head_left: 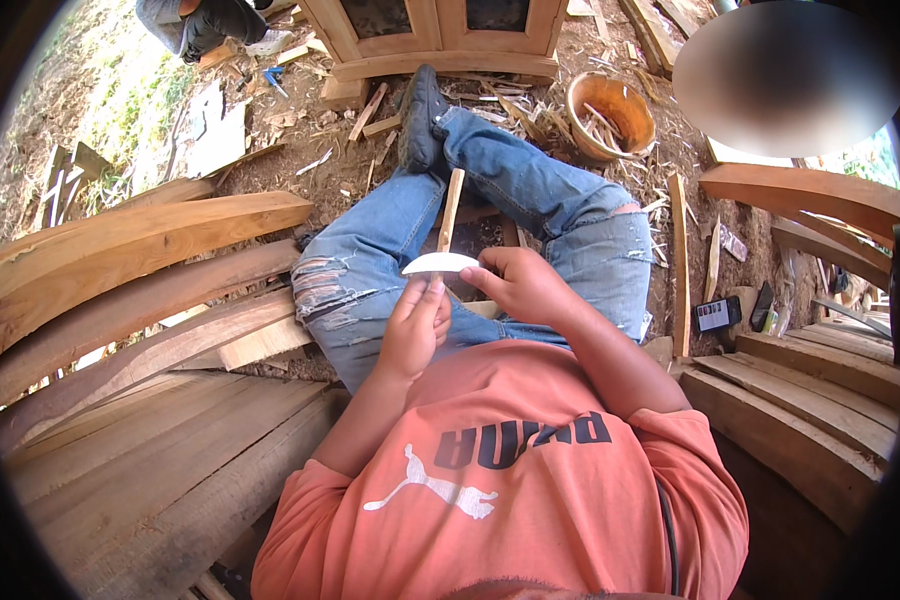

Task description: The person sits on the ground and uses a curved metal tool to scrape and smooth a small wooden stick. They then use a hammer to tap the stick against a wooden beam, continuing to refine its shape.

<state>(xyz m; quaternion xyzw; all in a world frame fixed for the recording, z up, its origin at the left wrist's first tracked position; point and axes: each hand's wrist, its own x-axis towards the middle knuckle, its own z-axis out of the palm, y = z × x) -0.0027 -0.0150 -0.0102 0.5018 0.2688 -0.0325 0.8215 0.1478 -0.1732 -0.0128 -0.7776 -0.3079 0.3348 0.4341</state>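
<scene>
Above my lap, a thin wooden stick [451, 205] points away from me, with a bright white curved piece [440, 262] lying across its near part. The white piece looks like a thin bent sheet; glare hides its exact kind. My left hand [416, 325] is closed below it, fingertips pinching the near end of the stick. From the right, my right hand [518, 285] is closed with thumb and fingers on the right end of the white piece. Both hands are close together in front of my orange shirt, between my knees in torn jeans.
A wooden panelled frame [443, 66] stands ahead beyond my feet. An orange bucket [610, 116] holds wood scraps. Long planks [160, 245] flank me on both sides. A phone [715, 315] lies at right. Shavings litter the ground; another person [210, 25] is at far left.
</scene>
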